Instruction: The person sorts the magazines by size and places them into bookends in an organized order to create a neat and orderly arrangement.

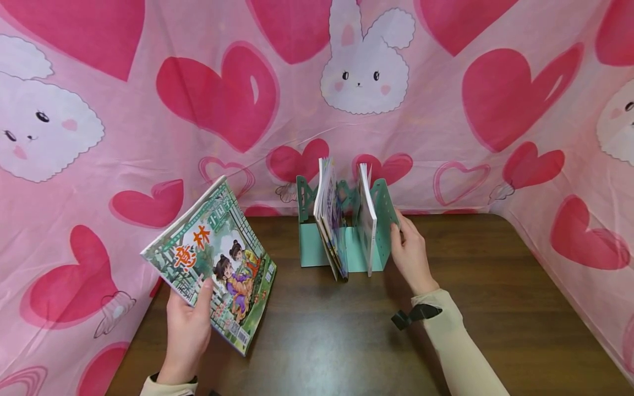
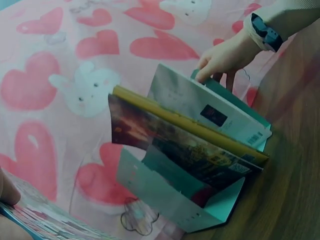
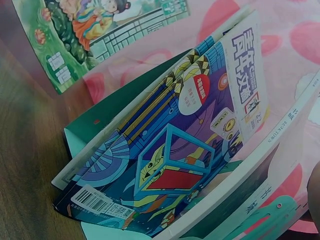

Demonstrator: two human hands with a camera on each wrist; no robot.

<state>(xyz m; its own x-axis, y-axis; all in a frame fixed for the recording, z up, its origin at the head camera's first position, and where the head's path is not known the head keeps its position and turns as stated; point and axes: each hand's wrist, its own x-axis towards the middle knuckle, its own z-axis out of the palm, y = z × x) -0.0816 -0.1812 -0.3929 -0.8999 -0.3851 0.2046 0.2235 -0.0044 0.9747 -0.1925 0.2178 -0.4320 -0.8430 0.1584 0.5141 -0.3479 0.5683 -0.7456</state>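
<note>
My left hand [image 1: 187, 333] holds a magazine [image 1: 242, 264] up at the left, thumb across its illustrated front cover, which shows two cartoon children. A mint-green expandable bookend rack [image 1: 313, 253] stands at the back middle of the table. My right hand [image 1: 412, 254] grips the rack's right end panel [image 1: 382, 220], fingers at its edge. Several magazines [image 1: 328, 220] lean together in the rack's middle. A white-covered book [image 1: 366, 225] leans beside the right panel. In the right wrist view, a blue and purple magazine cover [image 3: 170, 155] faces the camera.
The dark wooden table [image 1: 327, 341] spreads in front of the rack and to its right. A pink cloth [image 1: 297, 121] with hearts and rabbits hangs close behind the rack and along both sides. A dark band [image 1: 418, 315] circles the right wrist.
</note>
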